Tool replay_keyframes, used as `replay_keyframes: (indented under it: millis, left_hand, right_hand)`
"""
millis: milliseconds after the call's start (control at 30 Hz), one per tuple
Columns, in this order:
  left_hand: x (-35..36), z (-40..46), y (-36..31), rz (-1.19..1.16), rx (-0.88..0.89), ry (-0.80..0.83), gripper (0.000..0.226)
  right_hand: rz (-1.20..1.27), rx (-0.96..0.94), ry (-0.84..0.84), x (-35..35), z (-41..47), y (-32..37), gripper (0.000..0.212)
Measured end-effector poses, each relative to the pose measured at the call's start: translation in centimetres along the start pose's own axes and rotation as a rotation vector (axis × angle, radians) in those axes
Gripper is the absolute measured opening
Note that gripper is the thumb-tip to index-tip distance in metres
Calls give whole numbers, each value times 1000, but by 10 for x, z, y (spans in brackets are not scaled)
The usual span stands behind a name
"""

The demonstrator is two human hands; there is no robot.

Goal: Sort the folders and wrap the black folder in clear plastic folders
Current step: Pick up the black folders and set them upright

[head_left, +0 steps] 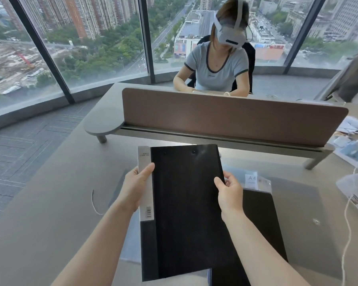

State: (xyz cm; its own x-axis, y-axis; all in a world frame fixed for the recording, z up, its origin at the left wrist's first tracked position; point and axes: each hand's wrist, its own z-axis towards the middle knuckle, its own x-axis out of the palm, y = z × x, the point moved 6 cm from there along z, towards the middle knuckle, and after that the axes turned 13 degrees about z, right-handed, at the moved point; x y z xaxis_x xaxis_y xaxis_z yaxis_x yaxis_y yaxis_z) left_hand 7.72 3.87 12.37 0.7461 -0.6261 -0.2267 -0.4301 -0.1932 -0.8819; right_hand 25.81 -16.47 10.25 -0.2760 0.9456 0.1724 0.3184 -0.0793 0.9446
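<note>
- Black folder (186,209) held above the desk (50,203) — long axis running away from the body.
- Left hand (135,187) grips its spine edge; right hand (229,193) grips the opposite edge.
- Clear plastic folders (256,180) lie just right of the black folder — right hand nearer.

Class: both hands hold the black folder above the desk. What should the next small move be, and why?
Probably lower the black folder toward the clear plastic folders at its right: left hand and right hand grip its opposite edges, and it is not yet wrapped.
</note>
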Motion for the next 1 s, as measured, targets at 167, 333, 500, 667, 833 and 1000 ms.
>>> replay_keyframes:
  millis: [167, 333, 500, 667, 833, 1000]
  left_hand:
    - [44, -3, 34, 107, -69, 79, 35]
    - [89, -7, 68, 217, -105, 139, 26]
    - [136, -11, 80, 330, -48, 200, 36]
    - [178, -11, 88, 413, -15, 207, 44]
    - [205, -13, 95, 483, -6, 166, 46]
    - [221, -14, 102, 495, -31, 112, 47]
  right_hand:
    - [-86, 34, -86, -48, 13, -27, 13]
    - [-147, 70, -195, -100, 22, -43, 17]
    - [-199, 135, -282, -157, 35, -60, 25]
    - [-218, 166, -312, -201, 48, -65, 24]
    - [-277, 193, -288, -224, 57, -66, 28]
    - [-387, 203, -240, -237, 67, -75, 28]
